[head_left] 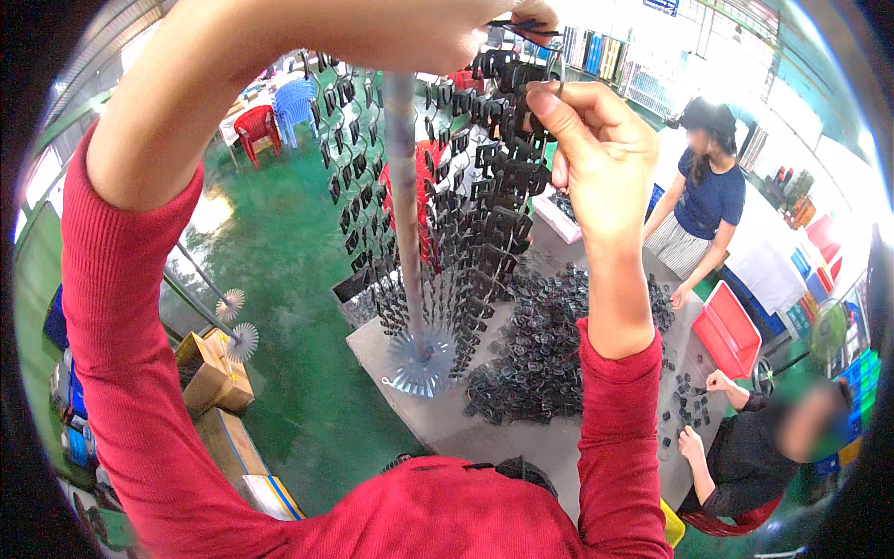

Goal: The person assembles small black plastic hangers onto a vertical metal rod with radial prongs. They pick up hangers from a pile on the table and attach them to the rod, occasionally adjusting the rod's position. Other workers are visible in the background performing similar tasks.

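My left hand (pixel 456 35) is raised at the top of the view, its fingers closed around a thin black piece (pixel 523 30) and partly cut off by the upper edge. Just below it and to the right, my right hand (pixel 605 140) is closed in a pinch beside the upper hooks of a rack; what lies between its fingertips is hard to make out. Many small black square parts (pixel 498 219) hang in strings on wires around an upright metal pole (pixel 403 186). The pole's base has a slotted round metal disc (pixel 421 363).
A large heap of loose black parts (pixel 531 345) covers the grey table (pixel 447 419). Two people (pixel 712 186) work at its right side, near a red tray (pixel 729 328). Cardboard boxes (pixel 219 373), more slotted discs (pixel 243 342) and chairs (pixel 256 129) stand on the left.
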The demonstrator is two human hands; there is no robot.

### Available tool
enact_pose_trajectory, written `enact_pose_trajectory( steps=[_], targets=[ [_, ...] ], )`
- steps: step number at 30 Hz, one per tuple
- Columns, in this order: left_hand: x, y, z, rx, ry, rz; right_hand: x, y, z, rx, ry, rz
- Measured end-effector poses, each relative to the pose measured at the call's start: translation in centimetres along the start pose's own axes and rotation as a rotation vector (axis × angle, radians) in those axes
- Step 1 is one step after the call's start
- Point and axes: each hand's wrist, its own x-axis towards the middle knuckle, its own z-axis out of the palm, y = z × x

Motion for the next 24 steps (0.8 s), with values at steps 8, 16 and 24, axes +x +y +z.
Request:
enact_pose_trajectory(
  steps=[8, 16, 24],
  targets=[
    [1.0, -6.7, 4.0, -0.051, 0.414, 0.565, -1.1, 2.0, -6.9, 0.218, 0.030, 0.150],
    [-3.3, -6.2, 2.5, -0.011, 0.359, 0.431, 0.1, 7.1, -21.7, -0.847, 0.007, 0.489],
    [0.5, -7.1, 2.8, -0.070, 0.223, 0.537, -0.4, 0.0, -6.1, -0.509, -0.026, -0.060]
  ],
)
